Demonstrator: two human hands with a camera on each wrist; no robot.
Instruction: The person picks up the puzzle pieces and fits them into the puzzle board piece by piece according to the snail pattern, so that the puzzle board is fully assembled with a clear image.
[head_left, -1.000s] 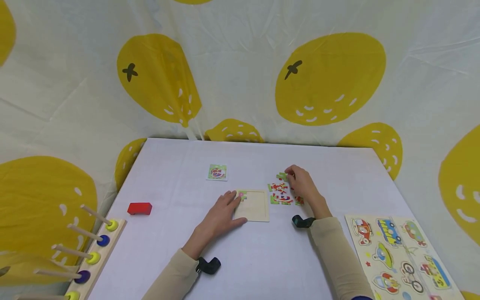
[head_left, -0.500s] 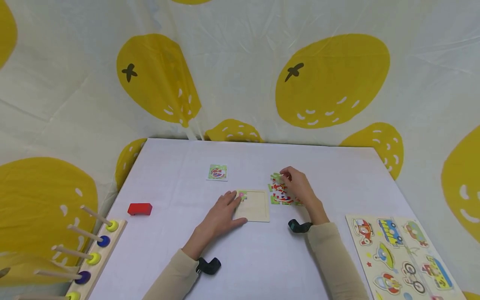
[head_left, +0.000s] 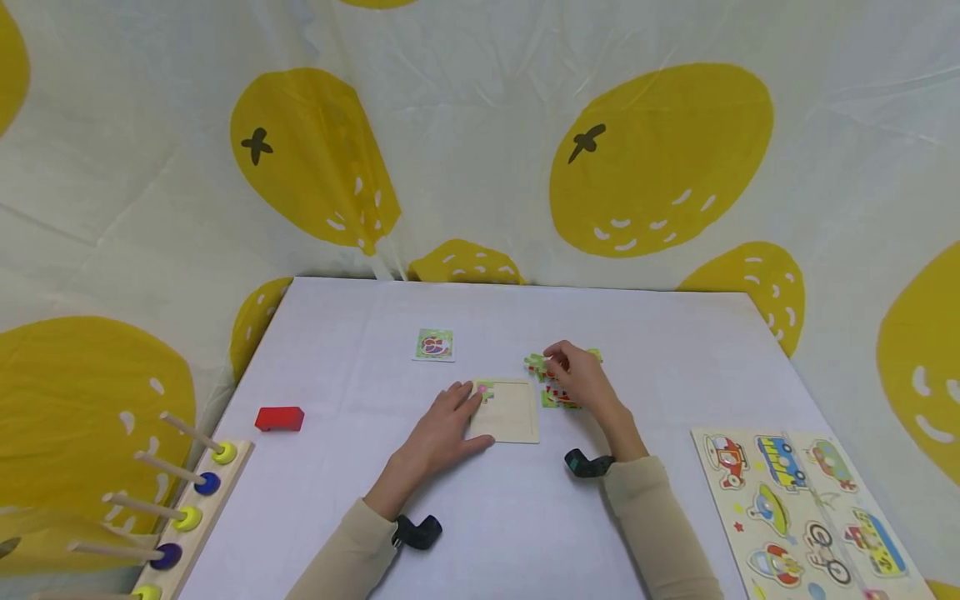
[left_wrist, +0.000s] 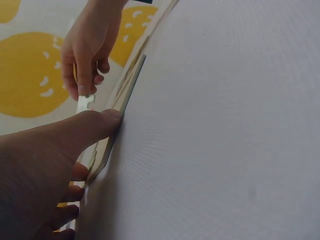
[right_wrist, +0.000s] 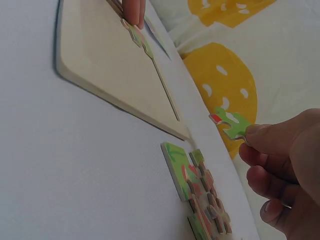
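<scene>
My right hand [head_left: 587, 379] pinches a green jigsaw puzzle piece [right_wrist: 235, 124] with a bit of red, between thumb and forefinger. In the right wrist view the piece is held up off the table, beyond the loose puzzle pieces [right_wrist: 175, 162]. My left hand [head_left: 438, 427] rests against the left side of a square wooden puzzle tray [head_left: 513, 418], fingers extended and thumb along its near edge. A few pink and green fitted pieces [head_left: 487, 387] lie in the tray's upper left corner, partly under my left fingertips. My right hand hides some loose pieces in the head view.
A small picture card [head_left: 433, 344] lies behind the tray. On the left are a red block [head_left: 280, 418] and a wooden peg stand [head_left: 238, 457] with coloured rings. A wooden vehicle puzzle board [head_left: 738, 508] lies at the right front.
My right hand has moved left and slightly nearer, toward the tray, bringing the green puzzle piece out from the pile. My left hand and the tray have stayed put.
</scene>
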